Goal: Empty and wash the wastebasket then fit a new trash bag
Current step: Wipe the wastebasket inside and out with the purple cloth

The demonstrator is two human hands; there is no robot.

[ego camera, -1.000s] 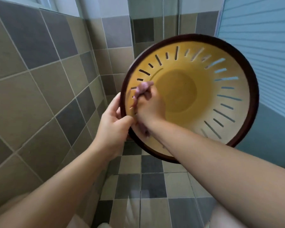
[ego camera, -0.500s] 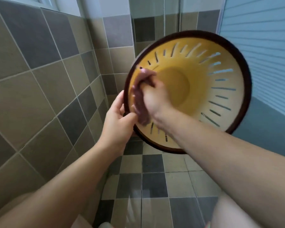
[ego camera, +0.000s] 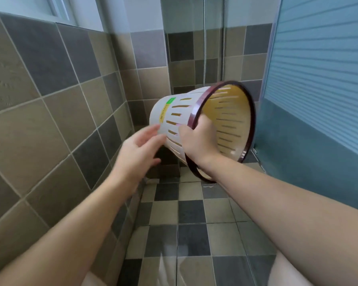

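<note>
The wastebasket (ego camera: 170, 118) is held in the air on its side, its mouth turned to the right. It is white outside and yellow inside, with slots in the wall, a dark maroon rim and a green and yellow sticker. My right hand (ego camera: 196, 141) grips it at the near part of the rim, fingers on the outer wall. My left hand (ego camera: 141, 145) is blurred and spread open, its fingertips at or just off the basket's white wall. The basket's inside looks empty.
A tiled wall (ego camera: 39, 100) runs close on the left. A blue ribbed door (ego camera: 318, 79) stands on the right, with a glass shower partition (ego camera: 194, 48) behind the basket. Below is a wet checkered tile floor (ego camera: 192, 234). My knees show at the bottom edge.
The basket has turned from facing me to lying sideways, mouth to the right. My right hand came out of its inside and took the rim. My left hand let go of the rim.
</note>
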